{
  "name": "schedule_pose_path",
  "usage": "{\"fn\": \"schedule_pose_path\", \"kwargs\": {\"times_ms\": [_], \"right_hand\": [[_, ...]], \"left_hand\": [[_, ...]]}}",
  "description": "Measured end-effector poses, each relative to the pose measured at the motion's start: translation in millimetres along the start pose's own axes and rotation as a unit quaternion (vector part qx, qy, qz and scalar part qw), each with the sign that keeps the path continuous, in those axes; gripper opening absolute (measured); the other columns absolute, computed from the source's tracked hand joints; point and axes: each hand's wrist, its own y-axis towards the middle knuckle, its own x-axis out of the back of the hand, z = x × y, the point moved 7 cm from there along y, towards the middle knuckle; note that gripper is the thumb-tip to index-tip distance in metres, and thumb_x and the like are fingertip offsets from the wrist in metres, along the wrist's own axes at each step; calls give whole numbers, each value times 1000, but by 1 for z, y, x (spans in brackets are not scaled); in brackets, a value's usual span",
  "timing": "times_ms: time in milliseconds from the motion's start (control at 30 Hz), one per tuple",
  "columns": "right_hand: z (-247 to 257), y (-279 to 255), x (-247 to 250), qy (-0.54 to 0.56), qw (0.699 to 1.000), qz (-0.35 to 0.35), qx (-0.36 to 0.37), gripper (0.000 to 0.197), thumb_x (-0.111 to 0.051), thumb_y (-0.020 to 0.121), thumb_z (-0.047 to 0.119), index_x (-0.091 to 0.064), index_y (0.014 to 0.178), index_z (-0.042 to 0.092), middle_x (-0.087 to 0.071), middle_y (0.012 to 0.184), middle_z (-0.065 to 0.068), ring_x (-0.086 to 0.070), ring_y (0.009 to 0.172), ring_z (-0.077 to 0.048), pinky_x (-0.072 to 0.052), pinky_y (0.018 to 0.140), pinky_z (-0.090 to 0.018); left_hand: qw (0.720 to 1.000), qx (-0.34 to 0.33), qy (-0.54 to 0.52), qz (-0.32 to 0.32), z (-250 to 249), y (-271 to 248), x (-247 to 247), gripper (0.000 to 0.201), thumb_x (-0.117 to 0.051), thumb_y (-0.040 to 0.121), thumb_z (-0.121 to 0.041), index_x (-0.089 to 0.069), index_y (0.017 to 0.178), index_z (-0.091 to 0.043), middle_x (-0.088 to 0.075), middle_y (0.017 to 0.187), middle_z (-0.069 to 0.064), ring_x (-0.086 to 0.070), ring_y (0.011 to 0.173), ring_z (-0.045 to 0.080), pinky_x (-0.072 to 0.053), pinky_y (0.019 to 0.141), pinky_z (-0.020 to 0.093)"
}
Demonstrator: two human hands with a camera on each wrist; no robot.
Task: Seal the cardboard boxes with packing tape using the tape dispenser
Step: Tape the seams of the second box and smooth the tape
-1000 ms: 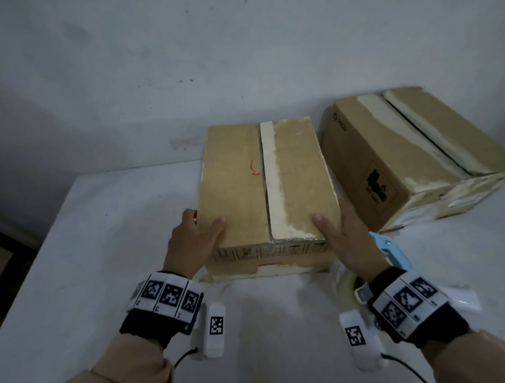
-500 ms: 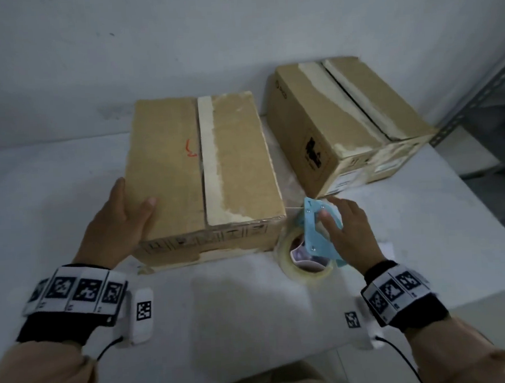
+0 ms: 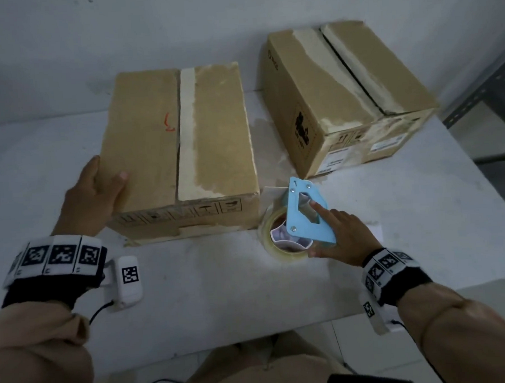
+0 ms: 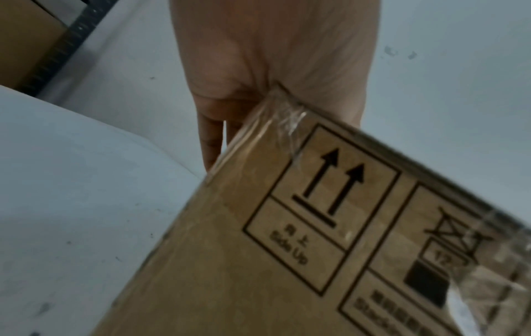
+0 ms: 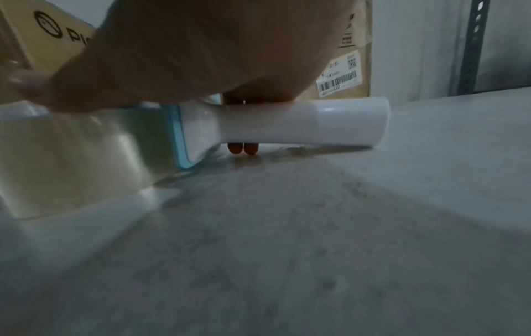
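The near cardboard box [image 3: 213,140] lies on the table, an old pale tape strip along its top seam. My left hand [image 3: 104,181] braces its near left corner [image 4: 276,95], thumb flat on top, straight fingers down the left side. A second box [image 3: 348,92] stands at the back right, its seam dark and gaping. The blue tape dispenser [image 3: 305,218] with a clear tape roll [image 5: 71,163] rests on the table by the near box's right front corner. My right hand [image 3: 320,228] grips it: index finger along the blue plate, other fingers curled round the white handle [image 5: 301,122].
The grey-white table [image 3: 221,295] ends close in front of me and just right of the second box. A metal shelf upright [image 3: 480,91] stands beyond that right edge. Another shelf post and a carton [image 4: 23,41] are behind the table.
My right hand has left the near box's right corner, dropped to the tape dispenser and closed round its handle. My left hand stays at the box's left corner.
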Motion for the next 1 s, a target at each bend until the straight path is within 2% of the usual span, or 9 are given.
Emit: {"fn": "schedule_pose_path", "kwargs": {"times_ms": [167, 300, 367, 567, 633, 733, 800, 900, 1000], "right_hand": [[0, -5, 2, 32, 998, 29, 39, 106, -46, 57, 82, 1, 141, 37, -57, 111, -19, -57, 88, -33, -52, 73, -44], [4, -23, 19, 107, 994, -11, 14, 109, -72, 59, 62, -9, 140, 25, -50, 131, -23, -57, 106, -41, -51, 80, -47], [10, -33, 36, 158, 985, -64, 26, 106, -67, 54, 63, -14, 136, 22, -48, 134, -21, -57, 109, -36, -50, 82, -44], [51, -29, 106, 340, 926, -151, 68, 85, -53, 58, 78, -12, 130, 62, -44, 123, 34, -54, 95, 5, -44, 75, -10], [61, -19, 122, 392, 904, -146, 90, 80, -55, 57, 82, -20, 127, 65, -45, 117, 47, -52, 100, 17, -42, 76, -2], [71, -1, 142, 429, 882, -143, 132, 113, -76, 46, 66, -29, 140, 26, -52, 123, 21, -53, 105, 8, -43, 80, -6], [82, 11, 156, 442, 870, -144, 163, 116, -75, 46, 68, -34, 136, 8, -54, 121, 0, -56, 103, -1, -45, 78, -9], [106, 31, 182, 473, 849, -164, 171, 95, -68, 53, 74, -47, 117, 6, -59, 103, -14, -59, 83, -5, -48, 65, -11], [126, 53, 197, 488, 839, -156, 181, 50, -76, 57, 55, -58, 87, 20, -64, 71, -3, -57, 58, -5, -48, 49, -15]], "left_hand": [[1000, 0, -12, 6, -7, -5, -2, 66, -43, 93, -44, -11, 148, -28, -18, 156, 2, -25, 141, 25, -21, 115, 39], [1000, 11, -9, -6, -7, -13, -2, 65, -43, 94, -42, -11, 148, -25, -20, 155, 5, -26, 139, 27, -22, 113, 38], [1000, 15, -22, -11, -7, -19, -2, 63, -45, 93, -39, -14, 147, -26, -26, 153, 7, -33, 135, 29, -28, 108, 38], [1000, 10, -20, 8, -14, -23, -3, 60, -45, 94, -33, -16, 146, -22, -33, 148, 11, -40, 128, 34, -35, 102, 40], [999, 16, -19, 30, -13, -21, -2, 62, -46, 93, -36, -15, 146, -23, -34, 148, 11, -41, 128, 33, -35, 100, 39], [998, 9, -35, 50, -12, -15, 5, 67, -44, 90, -45, -15, 146, -24, -33, 149, 8, -40, 129, 33, -35, 101, 42], [997, 11, -51, 60, -11, -10, 11, 73, -44, 85, -52, -15, 146, -25, -32, 150, 7, -42, 129, 32, -37, 103, 45], [997, -1, -36, 61, -13, 3, 23, 72, -48, 87, -46, -15, 147, -23, -30, 151, 7, -42, 129, 30, -35, 102, 40], [998, -24, -6, 63, -24, 19, 33, 68, -47, 90, -41, -15, 147, -21, -29, 151, 7, -40, 130, 29, -32, 104, 38]]}}
